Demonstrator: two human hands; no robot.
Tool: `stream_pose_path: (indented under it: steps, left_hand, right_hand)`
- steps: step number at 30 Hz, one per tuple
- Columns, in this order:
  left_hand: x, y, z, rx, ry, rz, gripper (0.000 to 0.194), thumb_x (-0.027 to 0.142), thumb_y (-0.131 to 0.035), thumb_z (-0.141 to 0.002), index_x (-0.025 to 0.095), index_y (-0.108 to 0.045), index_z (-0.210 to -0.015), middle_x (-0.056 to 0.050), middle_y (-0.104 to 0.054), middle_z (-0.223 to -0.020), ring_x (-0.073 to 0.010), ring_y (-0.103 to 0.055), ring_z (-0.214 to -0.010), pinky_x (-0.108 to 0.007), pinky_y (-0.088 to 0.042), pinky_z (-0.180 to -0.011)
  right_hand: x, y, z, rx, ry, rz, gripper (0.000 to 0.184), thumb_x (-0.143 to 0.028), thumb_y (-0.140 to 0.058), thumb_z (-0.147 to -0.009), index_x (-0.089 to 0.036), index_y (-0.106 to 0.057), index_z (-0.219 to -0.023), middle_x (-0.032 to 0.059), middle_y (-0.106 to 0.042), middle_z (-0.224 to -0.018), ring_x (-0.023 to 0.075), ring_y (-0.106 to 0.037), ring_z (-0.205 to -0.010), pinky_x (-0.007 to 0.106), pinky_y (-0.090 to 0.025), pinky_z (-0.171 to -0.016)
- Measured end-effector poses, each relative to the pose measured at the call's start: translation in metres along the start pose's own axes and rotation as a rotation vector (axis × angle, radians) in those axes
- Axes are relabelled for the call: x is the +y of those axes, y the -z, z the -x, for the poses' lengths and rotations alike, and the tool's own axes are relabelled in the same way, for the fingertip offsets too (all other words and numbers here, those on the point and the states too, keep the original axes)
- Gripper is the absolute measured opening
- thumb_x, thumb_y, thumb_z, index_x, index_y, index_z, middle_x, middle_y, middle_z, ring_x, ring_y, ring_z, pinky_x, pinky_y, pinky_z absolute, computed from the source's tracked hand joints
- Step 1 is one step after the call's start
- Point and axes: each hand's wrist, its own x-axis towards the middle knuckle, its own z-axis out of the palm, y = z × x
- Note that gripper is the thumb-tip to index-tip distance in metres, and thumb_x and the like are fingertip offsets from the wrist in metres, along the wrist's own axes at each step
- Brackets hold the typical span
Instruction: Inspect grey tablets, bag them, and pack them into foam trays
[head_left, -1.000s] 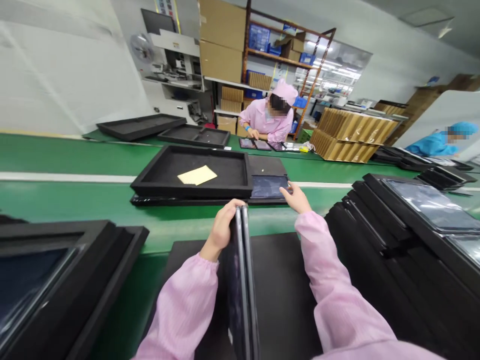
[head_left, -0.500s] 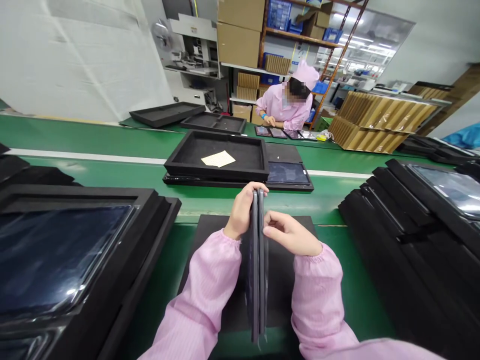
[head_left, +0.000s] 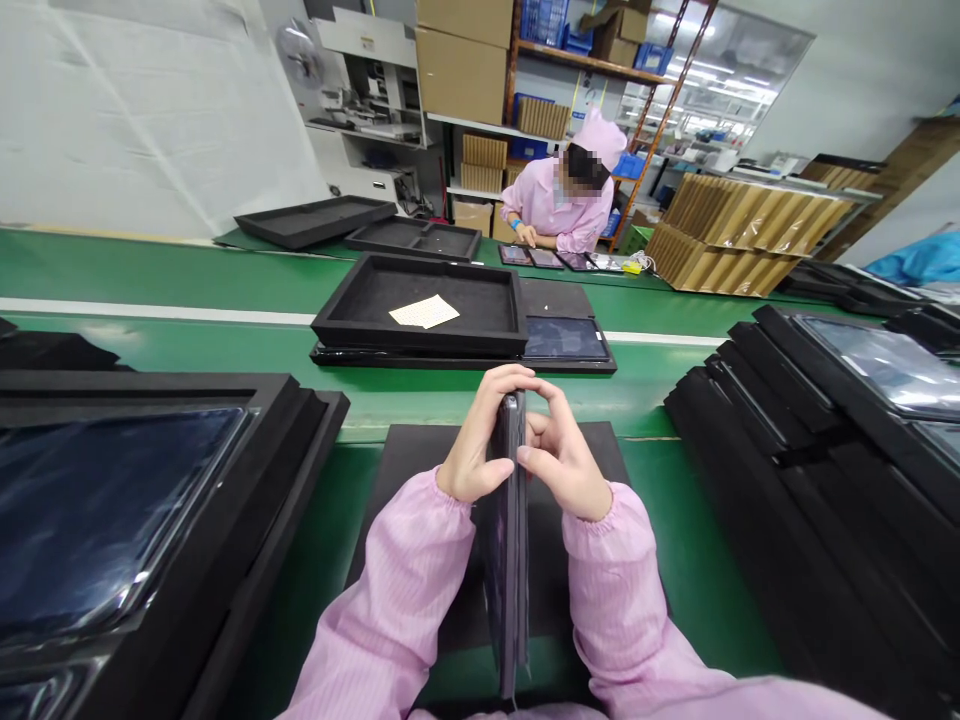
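Two thin dark tablets [head_left: 512, 560] stand on edge, face to face, above a flat black foam sheet [head_left: 420, 470]. Around their far end on the left side wraps my left hand [head_left: 478, 440], its thumb pressed to the near edge. My right hand [head_left: 562, 455] grips the same pair from the right, thumb against the edge, and its fingertips meet the left fingers over the top. Clear film shows along the right side of the pair. The inner faces of the tablets are hidden.
At left, a black foam tray [head_left: 281, 400] holds a film-covered tablet [head_left: 112, 510]. Stacked foam trays [head_left: 750, 430] rise at right. Ahead, a foam tray [head_left: 420, 345] carries a yellowish sticker sheet [head_left: 424, 312]. Across the green bench [head_left: 262, 345], a co-worker [head_left: 566, 195] leans over several devices.
The gap between the two tablets has narrowed. My right hand has moved up and closed on their far end, and my left thumb has come onto the near edge.
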Motion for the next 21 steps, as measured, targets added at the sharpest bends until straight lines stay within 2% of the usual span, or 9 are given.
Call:
stream_pose_path:
  steps: [4, 10, 15, 19, 21]
  left_hand:
    - [0.007, 0.002, 0.001, -0.030, -0.024, -0.049, 0.068, 0.072, -0.045, -0.086, 0.024, -0.048, -0.135, -0.016, -0.045, -0.141, -0.0391, -0.044, -0.134, -0.060, -0.040, -0.109]
    - [0.016, 0.000, 0.003, -0.064, -0.046, -0.025, 0.071, 0.069, -0.044, -0.089, 0.026, -0.043, -0.146, -0.013, -0.048, -0.136, -0.0361, -0.049, -0.128, -0.055, -0.045, -0.106]
    - [0.010, -0.008, 0.004, 0.017, -0.018, 0.021, 0.066, 0.067, -0.044, -0.091, 0.031, -0.047, -0.147, -0.010, -0.052, -0.132, -0.0329, -0.053, -0.123, -0.051, -0.047, -0.104]
    - [0.009, -0.010, 0.001, 0.093, 0.024, -0.028, 0.063, 0.067, -0.045, -0.091, 0.026, -0.059, -0.138, -0.011, -0.060, -0.124, -0.0313, -0.057, -0.116, -0.049, -0.048, -0.101]
    - [0.010, -0.010, 0.001, 0.111, 0.032, -0.030, 0.065, 0.068, -0.047, -0.089, 0.025, -0.061, -0.137, -0.011, -0.062, -0.123, -0.0311, -0.057, -0.116, -0.048, -0.048, -0.101]
  right_hand:
    - [0.002, 0.001, 0.002, -0.026, -0.038, -0.074, 0.078, -0.037, -0.071, -0.079, -0.026, -0.028, -0.142, -0.0134, -0.043, -0.059, 0.0107, -0.045, -0.042, 0.025, -0.041, -0.043]
    - [-0.004, 0.002, 0.007, -0.064, -0.047, -0.122, 0.070, -0.040, -0.075, -0.077, -0.024, -0.035, -0.132, -0.0139, -0.051, -0.052, 0.0118, -0.052, -0.038, 0.023, -0.042, -0.040]
    - [-0.006, -0.003, 0.005, 0.044, 0.030, -0.077, 0.045, -0.040, -0.068, -0.081, -0.025, -0.042, -0.115, -0.0144, -0.048, -0.045, 0.0100, -0.042, -0.032, 0.020, -0.032, -0.035]
    - [-0.002, -0.011, 0.005, 0.146, 0.076, -0.022, 0.043, -0.039, -0.063, -0.083, -0.025, -0.042, -0.118, -0.0158, -0.041, -0.044, 0.0098, -0.035, -0.031, 0.022, -0.028, -0.035]
    - [-0.004, -0.015, 0.008, 0.163, 0.095, 0.043, 0.047, -0.042, -0.061, -0.083, -0.025, -0.042, -0.123, -0.0148, -0.039, -0.047, 0.0108, -0.036, -0.035, 0.024, -0.030, -0.039]
